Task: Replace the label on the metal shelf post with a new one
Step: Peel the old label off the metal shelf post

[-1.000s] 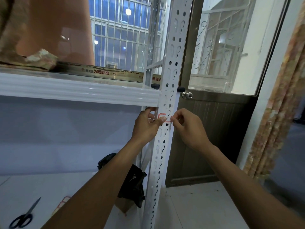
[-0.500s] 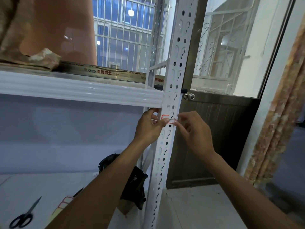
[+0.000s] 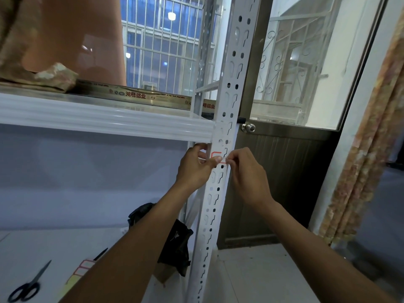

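Observation:
A white perforated metal shelf post point(image 3: 218, 193) runs from top to bottom through the middle of the view. A small white label with a red border point(image 3: 217, 155) sits on the post just below the shelf beam. My left hand point(image 3: 194, 167) holds the post from the left, thumb pressing on the label's left part. My right hand point(image 3: 244, 171) is at the post's right edge, fingertips pinching the label's right end. Most of the label is hidden by my fingers.
A white shelf beam point(image 3: 105, 123) crosses at the left, with a patterned cloth point(image 3: 50, 77) on top. On the lower shelf lie black scissors point(image 3: 28, 285), a sheet of red-bordered labels point(image 3: 82, 266) and a black bag point(image 3: 175, 243). A brown door with a knob point(image 3: 248, 127) stands behind the post.
The view has drifted slightly right and closer. My right hand has shifted down a little along the label's right end; my left hand stays on the post.

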